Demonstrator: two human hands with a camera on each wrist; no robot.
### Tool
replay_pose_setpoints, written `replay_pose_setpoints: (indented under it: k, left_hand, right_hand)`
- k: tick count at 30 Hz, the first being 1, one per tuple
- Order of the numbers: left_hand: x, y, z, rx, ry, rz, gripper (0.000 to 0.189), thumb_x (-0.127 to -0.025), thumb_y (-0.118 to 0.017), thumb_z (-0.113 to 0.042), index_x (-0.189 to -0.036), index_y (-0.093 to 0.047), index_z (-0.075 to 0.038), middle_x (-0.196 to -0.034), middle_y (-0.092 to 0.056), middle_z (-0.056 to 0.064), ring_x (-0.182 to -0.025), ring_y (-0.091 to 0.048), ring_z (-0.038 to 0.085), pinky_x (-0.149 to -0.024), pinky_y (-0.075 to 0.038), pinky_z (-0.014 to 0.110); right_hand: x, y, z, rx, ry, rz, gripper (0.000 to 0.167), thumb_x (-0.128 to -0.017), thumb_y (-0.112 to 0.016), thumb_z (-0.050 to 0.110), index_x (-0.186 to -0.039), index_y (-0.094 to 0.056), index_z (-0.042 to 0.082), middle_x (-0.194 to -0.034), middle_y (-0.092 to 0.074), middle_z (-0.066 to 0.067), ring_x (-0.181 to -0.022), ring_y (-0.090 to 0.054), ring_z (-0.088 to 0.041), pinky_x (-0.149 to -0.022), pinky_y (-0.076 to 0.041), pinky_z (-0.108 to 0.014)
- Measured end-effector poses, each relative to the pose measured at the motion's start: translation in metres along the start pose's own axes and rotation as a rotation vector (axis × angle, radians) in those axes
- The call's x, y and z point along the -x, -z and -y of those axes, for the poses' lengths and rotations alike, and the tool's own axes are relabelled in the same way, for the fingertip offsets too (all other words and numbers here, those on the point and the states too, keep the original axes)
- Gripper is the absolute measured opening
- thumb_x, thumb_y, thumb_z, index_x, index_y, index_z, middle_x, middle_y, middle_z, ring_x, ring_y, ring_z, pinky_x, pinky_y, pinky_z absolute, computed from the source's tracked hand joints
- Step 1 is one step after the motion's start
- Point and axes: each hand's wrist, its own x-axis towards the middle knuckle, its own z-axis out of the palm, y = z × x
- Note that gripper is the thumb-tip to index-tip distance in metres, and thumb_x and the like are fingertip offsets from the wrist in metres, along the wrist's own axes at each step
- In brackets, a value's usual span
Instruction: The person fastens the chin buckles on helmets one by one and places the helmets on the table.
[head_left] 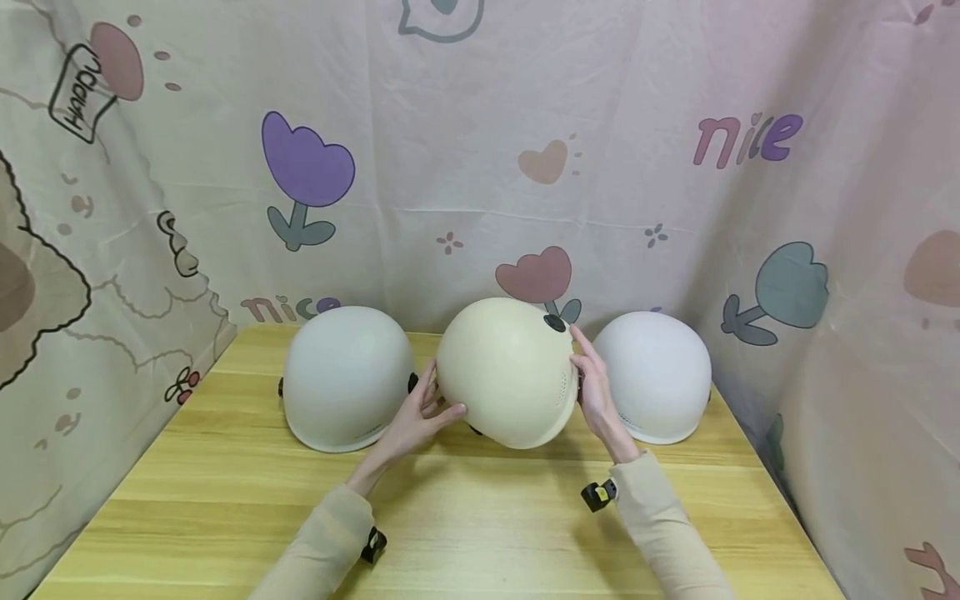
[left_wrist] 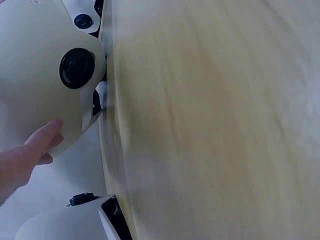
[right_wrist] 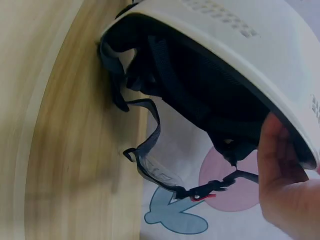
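A cream helmet point(head_left: 502, 375) is held tilted above the table between both hands, in the middle of the head view. My left hand point(head_left: 420, 412) holds its left side, thumb toward the front; in the left wrist view the fingers point(left_wrist: 45, 137) touch the shell below a round black fitting point(left_wrist: 77, 68). At the right edge my right hand point(head_left: 596, 387) grips the rim. The right wrist view shows that hand's digits partly inside the rim, beside the dark lining point(right_wrist: 200, 80). A black chin strap point(right_wrist: 150, 122) with a buckle point(right_wrist: 207, 189) dangles from the helmet.
A white helmet point(head_left: 348, 379) stands on the table to the left, and another white helmet point(head_left: 656, 379) to the right, partly behind my right hand. The wooden table point(head_left: 480, 533) ends at a printed cloth backdrop point(head_left: 435, 150), which also hangs along both sides.
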Motion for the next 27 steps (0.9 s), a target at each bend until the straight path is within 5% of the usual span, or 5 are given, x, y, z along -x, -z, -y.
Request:
replay_pose_setpoints:
  k: [3,6,13,17,27]
  left_hand:
    - [0.001,-0.002,-0.001,0.008,0.022,0.011,0.106,-0.094,-0.072,-0.032,-0.162,0.008,-0.027,-0.169,-0.01,0.015,-0.149,-0.03,0.044,-0.115,-0.037,0.062]
    - [0.001,-0.003,-0.001,0.021,0.039,0.021,0.106,-0.094,-0.072,-0.032,-0.162,0.009,-0.026,-0.169,-0.011,0.017,-0.148,-0.032,0.046,-0.114,-0.039,0.061]
    - [0.001,-0.003,0.0,0.036,0.014,0.056,0.104,-0.095,-0.071,-0.03,-0.163,0.007,-0.024,-0.168,-0.013,0.019,-0.147,-0.033,0.046,-0.113,-0.039,0.061]
    - [0.001,-0.003,0.001,0.043,0.02,0.073,0.102,-0.096,-0.07,-0.029,-0.163,0.006,-0.02,-0.168,-0.014,0.021,-0.148,-0.032,0.045,-0.114,-0.039,0.061]
    - [-0.001,-0.003,0.005,0.032,0.031,0.088,0.097,-0.099,-0.065,-0.028,-0.162,0.006,-0.008,-0.166,-0.013,0.025,-0.148,-0.032,0.045,-0.114,-0.041,0.057]
  right_hand:
    - [-0.001,0.003,0.0,0.126,-0.005,0.005,0.056,-0.109,-0.03,0.026,-0.163,-0.016,0.017,-0.171,-0.012,-0.006,-0.153,-0.027,-0.026,-0.129,-0.02,-0.045]
    - [-0.001,0.006,0.0,0.212,-0.023,0.003,0.061,-0.11,-0.031,0.034,-0.163,-0.01,0.013,-0.171,-0.011,-0.014,-0.158,-0.012,-0.034,-0.13,-0.007,-0.053]
    - [-0.002,0.009,0.0,0.255,-0.086,-0.014,0.054,-0.109,-0.033,0.042,-0.154,-0.033,0.011,-0.129,-0.057,-0.021,-0.102,-0.067,-0.026,-0.089,-0.06,-0.039]
    - [-0.001,0.011,-0.001,0.235,-0.126,-0.013,0.058,-0.107,-0.038,0.049,-0.148,-0.038,0.008,-0.105,-0.061,-0.014,-0.072,-0.068,-0.012,-0.061,-0.062,-0.032]
    - [-0.002,0.015,-0.011,0.248,-0.127,-0.035,0.049,-0.105,-0.047,0.049,-0.115,-0.052,0.001,-0.09,-0.058,-0.004,-0.073,-0.059,-0.01,-0.067,-0.053,-0.021]
